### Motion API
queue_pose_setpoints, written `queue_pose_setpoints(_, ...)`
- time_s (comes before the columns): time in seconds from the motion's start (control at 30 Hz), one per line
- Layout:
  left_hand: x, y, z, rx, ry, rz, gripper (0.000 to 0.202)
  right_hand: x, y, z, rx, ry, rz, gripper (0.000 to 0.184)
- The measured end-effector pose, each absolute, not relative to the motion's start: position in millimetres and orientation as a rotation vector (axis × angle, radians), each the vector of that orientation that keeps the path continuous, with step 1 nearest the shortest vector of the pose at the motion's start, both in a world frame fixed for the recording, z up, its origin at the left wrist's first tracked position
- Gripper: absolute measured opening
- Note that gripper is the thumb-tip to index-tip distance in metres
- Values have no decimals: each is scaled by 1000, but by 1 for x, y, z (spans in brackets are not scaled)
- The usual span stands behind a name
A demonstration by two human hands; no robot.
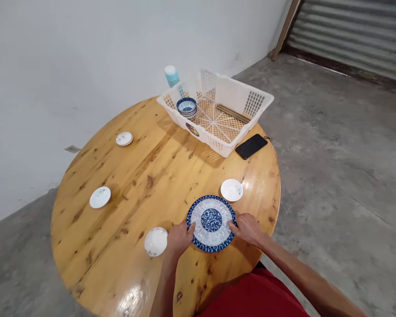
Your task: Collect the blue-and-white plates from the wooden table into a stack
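Note:
A blue-and-white patterned plate [211,222] lies near the front edge of a round wooden table [152,176]. My left hand [179,239] grips its left rim with the thumb over the edge. My right hand [247,228] holds the right rim the same way. Whether the plate rests on the wood or is slightly lifted, I cannot tell. Small white saucers sit around it: one [156,241] just left of my left hand, one [231,189] just beyond the plate to the right.
Two more white saucers [100,197] [124,138] lie on the table's left side. A white plastic basket [218,110] at the back holds stacked blue bowls [186,107] and chopsticks [233,113]. A black phone [251,145] lies beside it; a teal bottle [172,76] stands behind.

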State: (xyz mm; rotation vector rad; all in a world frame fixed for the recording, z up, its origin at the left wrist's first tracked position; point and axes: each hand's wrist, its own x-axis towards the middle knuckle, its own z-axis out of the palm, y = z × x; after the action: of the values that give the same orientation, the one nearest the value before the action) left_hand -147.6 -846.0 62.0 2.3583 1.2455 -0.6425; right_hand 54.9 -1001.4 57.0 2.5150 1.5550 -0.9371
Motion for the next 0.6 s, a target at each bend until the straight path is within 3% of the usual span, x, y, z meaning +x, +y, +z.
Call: queue_pose_setpoints(0.6, -144, -836, 62, 2479, 1206, -727, 51, 66, -989, 63, 2313, 1583, -915, 54)
